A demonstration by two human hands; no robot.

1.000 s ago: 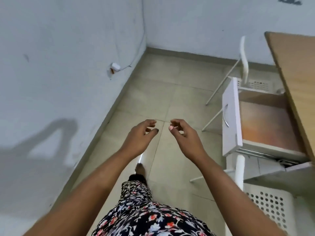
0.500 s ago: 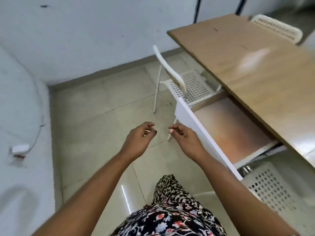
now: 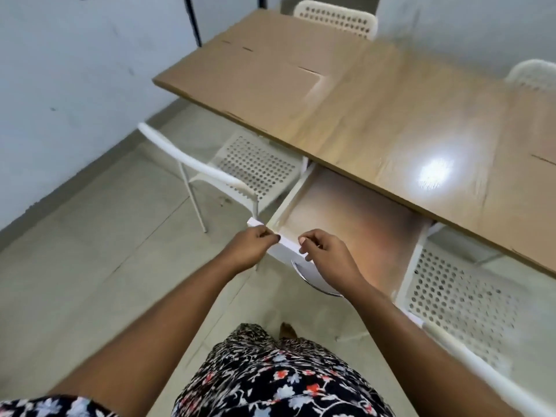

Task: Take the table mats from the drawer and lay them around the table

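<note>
The table's white drawer [image 3: 287, 251] stands pulled out, and its brown bottom [image 3: 355, 224] shows nothing inside. A brown table mat [image 3: 255, 70] lies flat on the far left end of the wooden table [image 3: 406, 130]. A second mat [image 3: 538, 136] lies at the right edge of the view. My left hand [image 3: 251, 249] and my right hand [image 3: 328, 254] hover side by side over the top edge of the drawer front. The fingers are curled, thumbs against fingertips, holding nothing. I cannot tell whether they touch the edge.
A white perforated chair [image 3: 255, 167] stands left of the drawer and another [image 3: 460, 305] right of it. Two more chairs [image 3: 337, 16] [image 3: 535, 73] stand on the table's far side. A metal handle [image 3: 316, 285] sticks out below the drawer front. The white wall is on the left.
The view has swung right, from the wall and floor onto the table and the open drawer. Both hands kept their curled pose and are over the drawer front instead of the floor.
</note>
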